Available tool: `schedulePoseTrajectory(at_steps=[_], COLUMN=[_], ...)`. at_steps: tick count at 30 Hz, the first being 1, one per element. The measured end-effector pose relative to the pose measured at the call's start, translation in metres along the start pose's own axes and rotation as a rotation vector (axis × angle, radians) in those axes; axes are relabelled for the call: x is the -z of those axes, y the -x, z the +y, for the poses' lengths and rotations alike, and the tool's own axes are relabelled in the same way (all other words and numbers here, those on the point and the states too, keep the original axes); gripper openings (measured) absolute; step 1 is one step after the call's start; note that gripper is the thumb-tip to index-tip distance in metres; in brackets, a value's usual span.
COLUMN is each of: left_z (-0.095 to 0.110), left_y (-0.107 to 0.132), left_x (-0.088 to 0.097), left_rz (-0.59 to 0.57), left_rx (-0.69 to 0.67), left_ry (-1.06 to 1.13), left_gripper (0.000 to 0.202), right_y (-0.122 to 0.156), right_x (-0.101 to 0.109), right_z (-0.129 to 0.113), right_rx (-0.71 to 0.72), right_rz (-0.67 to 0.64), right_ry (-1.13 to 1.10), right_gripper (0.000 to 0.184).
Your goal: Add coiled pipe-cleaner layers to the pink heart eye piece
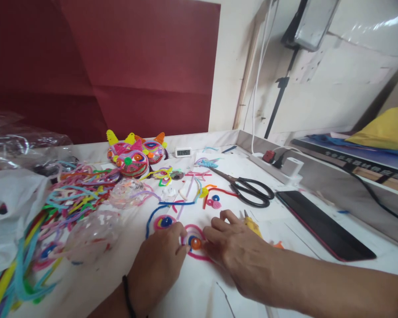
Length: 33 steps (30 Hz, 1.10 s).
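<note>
On the white table (199,291) lies a coiled pipe-cleaner eye piece (195,242): pink outer loop, blue ring, orange centre. My left hand (159,263) pinches its left edge with curled fingers. My right hand (234,245) presses down on its right side, fingers bent and close together. A second coil (165,221), pink with a blue centre and a blue tail, lies just beyond my left fingertips. A yellow tool (252,224) pokes out behind my right hand.
A pile of coloured pipe cleaners (59,198) and clear plastic domes (93,234) fill the left. Finished cat-like balls (135,154) stand at the back. Black scissors (248,187), a dark phone (325,225), a small clock (183,152) and a power strip (278,163) are to the right.
</note>
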<state>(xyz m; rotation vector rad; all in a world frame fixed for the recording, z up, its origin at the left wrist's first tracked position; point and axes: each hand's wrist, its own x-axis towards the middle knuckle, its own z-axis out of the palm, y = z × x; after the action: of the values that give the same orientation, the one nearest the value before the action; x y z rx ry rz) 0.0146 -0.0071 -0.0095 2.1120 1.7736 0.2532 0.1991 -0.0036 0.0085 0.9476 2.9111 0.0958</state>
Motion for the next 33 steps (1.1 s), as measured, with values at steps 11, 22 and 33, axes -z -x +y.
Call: schedulePoseTrajectory(at_steps=[11, 22, 33], left_z=[-0.0029, -0.003, -0.0024], left_y=[-0.0002, 0.0004, -0.0005], left_x=[-0.0009, 0.0001, 0.0017], left_rz=[-0.008, -0.021, -0.041], left_rx=[-0.016, -0.011, -0.009], left_ry=[0.0, -0.023, -0.006], left_gripper=[0.011, 0.009, 0.013], right_y=[0.0024, 0.0044, 0.0086], right_x=[-0.0065, -0.0024, -0.0034], right_z=[-0.0015, -0.0002, -0.0027], right_rx=[0.016, -0.008, -0.015], right_rz=[0.104, 0.067, 0.07], right_ry=[0.055, 0.003, 0.036], right_gripper=[0.013, 0.019, 0.029])
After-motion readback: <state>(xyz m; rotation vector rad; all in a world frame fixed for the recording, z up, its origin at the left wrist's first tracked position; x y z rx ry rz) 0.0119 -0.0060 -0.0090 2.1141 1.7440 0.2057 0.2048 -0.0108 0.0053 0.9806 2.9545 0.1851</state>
